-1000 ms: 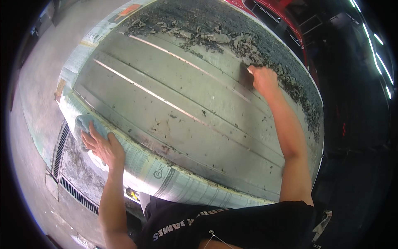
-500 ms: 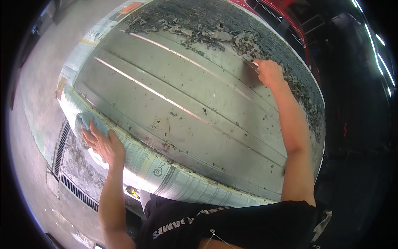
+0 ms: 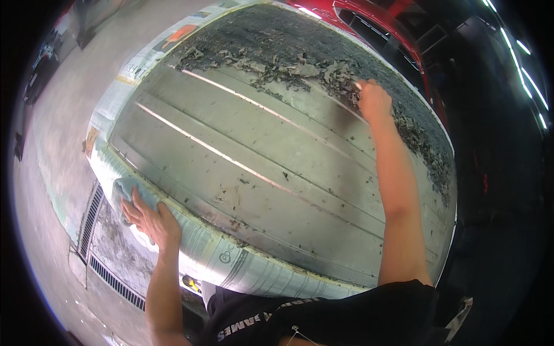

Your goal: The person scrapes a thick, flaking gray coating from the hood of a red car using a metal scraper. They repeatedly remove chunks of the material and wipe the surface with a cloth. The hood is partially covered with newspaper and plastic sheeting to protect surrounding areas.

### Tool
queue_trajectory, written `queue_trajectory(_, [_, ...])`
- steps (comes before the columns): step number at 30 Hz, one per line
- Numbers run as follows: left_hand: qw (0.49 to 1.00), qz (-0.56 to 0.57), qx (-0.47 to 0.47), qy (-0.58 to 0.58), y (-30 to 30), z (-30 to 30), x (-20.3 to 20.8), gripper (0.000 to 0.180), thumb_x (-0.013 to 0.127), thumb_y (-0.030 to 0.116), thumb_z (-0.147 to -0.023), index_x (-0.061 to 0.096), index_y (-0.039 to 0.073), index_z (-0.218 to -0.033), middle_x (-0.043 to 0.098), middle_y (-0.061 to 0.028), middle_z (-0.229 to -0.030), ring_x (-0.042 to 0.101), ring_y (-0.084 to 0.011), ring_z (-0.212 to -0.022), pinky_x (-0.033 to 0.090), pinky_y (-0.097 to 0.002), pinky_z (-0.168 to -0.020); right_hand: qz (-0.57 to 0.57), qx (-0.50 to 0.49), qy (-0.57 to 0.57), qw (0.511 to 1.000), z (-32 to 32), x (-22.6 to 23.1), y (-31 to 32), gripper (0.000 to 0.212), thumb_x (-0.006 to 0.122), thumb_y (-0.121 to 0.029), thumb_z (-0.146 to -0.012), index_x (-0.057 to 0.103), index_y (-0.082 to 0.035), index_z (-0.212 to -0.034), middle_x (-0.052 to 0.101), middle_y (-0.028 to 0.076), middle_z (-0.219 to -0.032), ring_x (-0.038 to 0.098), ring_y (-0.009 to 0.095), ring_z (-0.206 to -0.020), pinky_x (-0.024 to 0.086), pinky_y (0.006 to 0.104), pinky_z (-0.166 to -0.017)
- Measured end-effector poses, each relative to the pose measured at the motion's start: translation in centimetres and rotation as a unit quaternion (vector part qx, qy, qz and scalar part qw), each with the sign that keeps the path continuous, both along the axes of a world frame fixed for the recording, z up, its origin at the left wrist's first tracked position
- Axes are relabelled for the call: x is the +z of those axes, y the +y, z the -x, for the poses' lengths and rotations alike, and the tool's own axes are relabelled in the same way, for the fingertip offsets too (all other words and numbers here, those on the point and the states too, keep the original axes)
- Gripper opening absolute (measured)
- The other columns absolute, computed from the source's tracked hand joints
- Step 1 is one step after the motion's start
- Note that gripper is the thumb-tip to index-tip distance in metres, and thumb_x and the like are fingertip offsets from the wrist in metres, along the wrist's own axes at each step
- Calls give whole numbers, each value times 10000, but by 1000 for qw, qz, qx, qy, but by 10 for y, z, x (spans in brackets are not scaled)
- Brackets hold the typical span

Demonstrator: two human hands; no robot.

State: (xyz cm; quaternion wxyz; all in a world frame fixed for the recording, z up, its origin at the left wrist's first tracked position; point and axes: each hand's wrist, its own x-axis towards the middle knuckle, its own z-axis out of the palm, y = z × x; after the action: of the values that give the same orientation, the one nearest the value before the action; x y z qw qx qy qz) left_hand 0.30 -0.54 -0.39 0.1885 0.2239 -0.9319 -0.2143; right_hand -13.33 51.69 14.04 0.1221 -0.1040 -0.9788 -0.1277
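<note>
A vehicle roof panel (image 3: 231, 150) with raised ridges lies in front of me, its near part bare grey-green metal. Dark peeled flakes (image 3: 323, 72) form a ragged band across its far part. My right hand (image 3: 376, 102) is closed at that band's edge on a scraper, most of which my fingers and the flakes hide. At the roof's near left edge, my left hand (image 3: 154, 224) lies with fingers stretched out on a grey-blue cloth (image 3: 128, 188). The cloth rests on the paper masking (image 3: 231, 262) along that edge.
Unpeeled dark coating (image 3: 277, 29) covers the far side of the roof. A red car (image 3: 378, 26) stands beyond it. On the floor to the left runs a drain grate (image 3: 115, 282). A yellow-and-black object (image 3: 190, 283) shows near my waist.
My right hand has pushed the scraper farther away into the flakes, and its blade no longer shows. The whole view has shifted slightly. My left hand stays on the cloth.
</note>
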Motion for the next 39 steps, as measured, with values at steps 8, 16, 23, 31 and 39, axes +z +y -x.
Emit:
queue_trajectory(8, [1000, 3, 1, 6, 2, 2, 0, 745, 514, 131, -841, 309, 156, -1557, 152, -275, -1624, 98, -447, -1515, 272, -723, -1067, 188, -96, 168, 963, -19, 62, 96, 391, 735, -190, -843, 693, -88, -1218, 713, 232, -1091, 670, 412, -1065, 518, 485, -906])
queue_trajectory(16, [1000, -6, 13, -20, 4, 0, 3, 746, 506, 176, -859, 275, 175, -1569, 133, -263, -1633, 115, -448, -1512, 286, -746, -1053, 205, -133, 345, 906, -83, 45, 133, 411, 743, -268, -858, 695, -68, -1214, 724, 225, -1028, 689, 401, -994, 509, 457, -873])
queue_trajectory(23, [999, -16, 22, -33, 6, -2, 8, 753, 666, 111, -869, 313, 140, -1533, 128, -223, -1652, 118, -433, -1524, 300, -679, -1111, 163, -181, 388, 889, -101, 13, 142, 334, 734, -336, -889, 741, -40, -1043, 742, 198, -953, 718, 343, -897, 529, 429, -789])
queue_trajectory(31, [998, -39, 2, -51, 6, -5, 22, 694, 602, 200, -890, 329, 107, -1521, 140, -260, -1637, 80, -444, -1532, 238, -721, -1100, 514, -28, 546, 661, -104, 19, 32, 385, 715, -231, -957, 655, -2, -1261, 719, 107, -1142, 715, 211, -918, 535, 306, -671])
queue_trajectory(39, [994, -102, 21, -12, -6, -9, 23, 733, 670, 184, -849, 376, 129, -1518, 165, -250, -1640, 96, -429, -1534, 215, -677, -1140, 778, -22, 543, 315, -124, 16, -57, 235, 707, -161, -943, 642, 8, -1093, 666, 89, -914, 617, 173, -730, 473, 311, -577])
